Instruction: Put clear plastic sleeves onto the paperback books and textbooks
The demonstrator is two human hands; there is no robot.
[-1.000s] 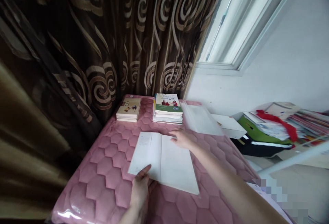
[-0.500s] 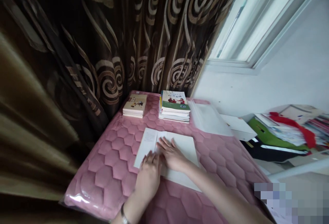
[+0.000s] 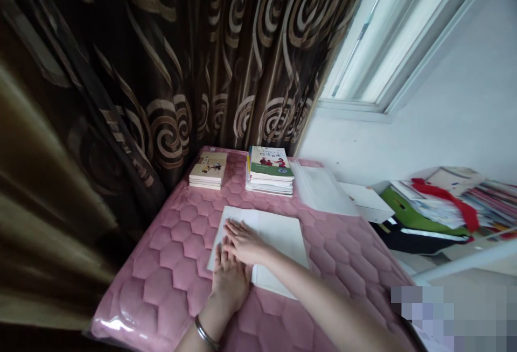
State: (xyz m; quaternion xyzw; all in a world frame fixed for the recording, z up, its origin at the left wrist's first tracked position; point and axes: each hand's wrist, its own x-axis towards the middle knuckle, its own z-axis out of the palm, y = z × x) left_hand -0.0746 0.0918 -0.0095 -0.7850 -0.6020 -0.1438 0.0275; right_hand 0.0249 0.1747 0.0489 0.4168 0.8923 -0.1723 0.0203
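A white book or booklet [image 3: 280, 250] lies open on the pink padded table cover [image 3: 177, 263]. Its left side [image 3: 241, 213] is a blank white sheet or flap, partly hidden under both hands. My right hand [image 3: 245, 243] rests flat on that left side, fingers stretched toward the outer edge. Just below it, my left hand [image 3: 231, 279] presses on the lower left part, fingers extended and close to the right hand. A metal bracelet [image 3: 205, 335] circles my left wrist. Neither hand grips anything.
Behind the booklet stand a short stack of tan books [image 3: 208, 169] and a taller stack [image 3: 270, 171]. Clear plastic sheets [image 3: 323, 190] lie to the right, beside a white box [image 3: 365, 201]. Papers with a red cloth [image 3: 448, 201] pile up farther right. A patterned curtain [image 3: 226, 72] hangs behind.
Both hands have slid left across the booklet, the right hand from near the fold onto the left side. The printed left strip is now covered by a blank white surface. The view has shifted slightly.
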